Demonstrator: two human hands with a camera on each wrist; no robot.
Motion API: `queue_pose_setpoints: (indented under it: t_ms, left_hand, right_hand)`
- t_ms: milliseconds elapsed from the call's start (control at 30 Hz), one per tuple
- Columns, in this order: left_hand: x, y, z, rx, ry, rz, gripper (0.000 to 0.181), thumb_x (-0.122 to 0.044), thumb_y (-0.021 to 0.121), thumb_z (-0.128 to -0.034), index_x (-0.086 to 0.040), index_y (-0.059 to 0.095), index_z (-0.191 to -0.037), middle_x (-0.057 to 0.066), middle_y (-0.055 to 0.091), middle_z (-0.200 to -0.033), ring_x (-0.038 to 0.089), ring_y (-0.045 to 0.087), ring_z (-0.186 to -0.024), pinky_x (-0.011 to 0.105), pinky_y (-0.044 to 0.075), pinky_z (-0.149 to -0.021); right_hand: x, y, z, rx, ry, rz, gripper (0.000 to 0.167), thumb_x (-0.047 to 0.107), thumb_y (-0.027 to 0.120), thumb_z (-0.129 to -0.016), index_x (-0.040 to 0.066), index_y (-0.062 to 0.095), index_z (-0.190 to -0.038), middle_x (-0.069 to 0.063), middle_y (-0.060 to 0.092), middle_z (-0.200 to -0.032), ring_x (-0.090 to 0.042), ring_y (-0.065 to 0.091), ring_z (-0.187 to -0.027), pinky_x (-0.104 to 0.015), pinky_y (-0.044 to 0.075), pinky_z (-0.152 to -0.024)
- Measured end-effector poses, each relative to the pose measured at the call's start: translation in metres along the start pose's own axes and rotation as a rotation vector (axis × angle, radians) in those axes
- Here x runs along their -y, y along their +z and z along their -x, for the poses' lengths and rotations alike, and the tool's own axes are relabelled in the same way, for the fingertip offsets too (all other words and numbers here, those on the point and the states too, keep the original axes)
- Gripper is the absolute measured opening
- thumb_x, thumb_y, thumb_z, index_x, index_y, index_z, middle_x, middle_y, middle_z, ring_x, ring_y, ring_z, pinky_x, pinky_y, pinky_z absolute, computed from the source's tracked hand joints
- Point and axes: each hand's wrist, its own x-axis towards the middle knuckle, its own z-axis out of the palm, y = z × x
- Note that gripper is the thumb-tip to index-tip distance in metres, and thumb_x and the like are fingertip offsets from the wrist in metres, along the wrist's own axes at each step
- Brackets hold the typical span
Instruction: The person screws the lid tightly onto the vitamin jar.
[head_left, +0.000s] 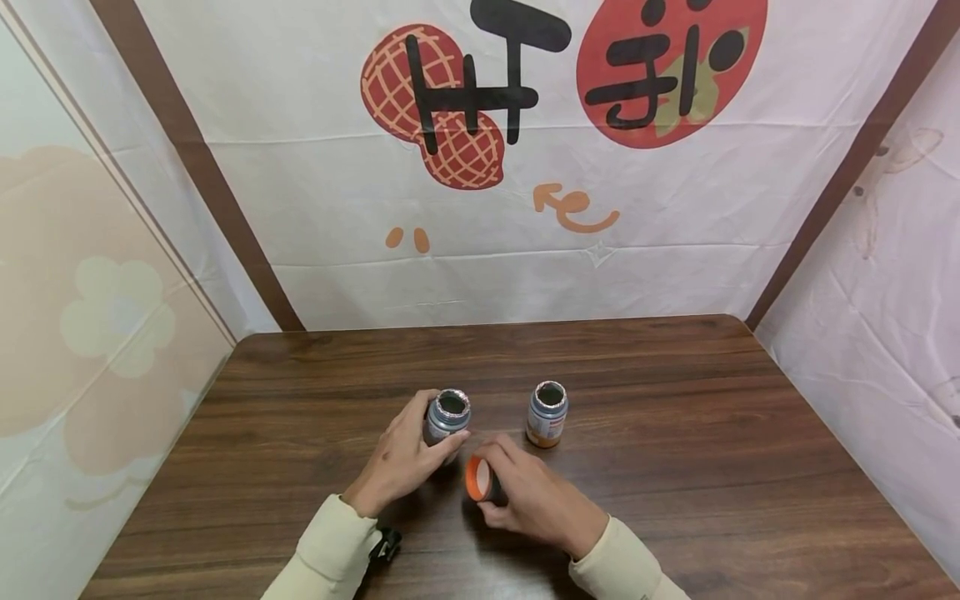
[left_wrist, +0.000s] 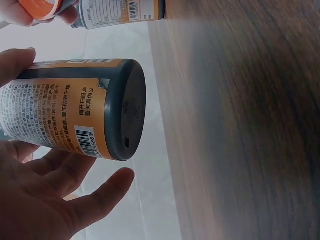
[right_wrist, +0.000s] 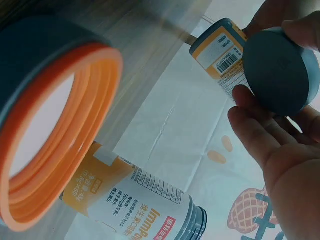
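My left hand (head_left: 405, 458) grips a dark supplement bottle (left_wrist: 65, 107) with an orange and white label, its base held above the table. Its cap is off, and a ragged silvery ring edges the mouth. Just to the right, my right hand (head_left: 536, 496) pinches a dark cap (right_wrist: 277, 70) between thumb and fingers, its orange inside (head_left: 480, 477) turned toward the left hand. A second open bottle (head_left: 547, 414) of the same kind stands upright behind the right hand. In the right wrist view another cap (right_wrist: 60, 125) lies with its orange inside up; in the head view it is hidden.
The brown wooden table (head_left: 675, 392) extends around the hands. A white printed cloth (head_left: 480, 292) hangs behind it, and more cloth hangs at both sides. A small black object (head_left: 386, 543) shows beside the left cuff.
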Motion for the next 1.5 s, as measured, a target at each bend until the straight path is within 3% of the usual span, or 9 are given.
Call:
queue_pose_setpoints:
  t_ms: [500, 933, 1500]
  left_hand:
    - [0.002, 0.0, 0.002, 0.046, 0.035, 0.052, 0.057, -0.023, 0.079, -0.0882, -0.007, 0.048, -0.132, 0.008, 0.057, -0.122, 0.02, 0.059, -0.107, 0.047, 0.049, -0.09]
    - [0.003, -0.002, 0.007, 0.088, 0.049, 0.069, 0.058, -0.021, 0.08, -0.0874, -0.008, 0.046, -0.133, 0.007, 0.055, -0.124, 0.019, 0.056, -0.109, 0.046, 0.048, -0.092]
    - [0.005, 0.002, 0.007, 0.106, 0.053, 0.07, 0.054, -0.021, 0.08, -0.0875, -0.011, 0.049, -0.131, 0.005, 0.061, -0.118, 0.018, 0.058, -0.107, 0.043, 0.049, -0.089]
  right_hand:
    - [-0.002, -0.005, 0.001, -0.042, 0.017, 0.044, 0.055, 0.007, 0.084, -0.072, 0.002, 0.055, -0.118, -0.006, 0.052, -0.119, -0.014, 0.059, -0.101, -0.024, 0.051, -0.085]
    - [-0.005, -0.01, -0.002, -0.096, 0.023, 0.098, 0.062, 0.011, 0.084, -0.074, 0.0, 0.056, -0.129, -0.007, 0.053, -0.118, -0.014, 0.06, -0.096, -0.026, 0.053, -0.081]
    - [-0.011, -0.013, -0.012, -0.19, 0.009, 0.107, 0.058, 0.011, 0.086, -0.073, 0.001, 0.053, -0.12, -0.007, 0.059, -0.111, -0.017, 0.06, -0.095, -0.029, 0.053, -0.081]
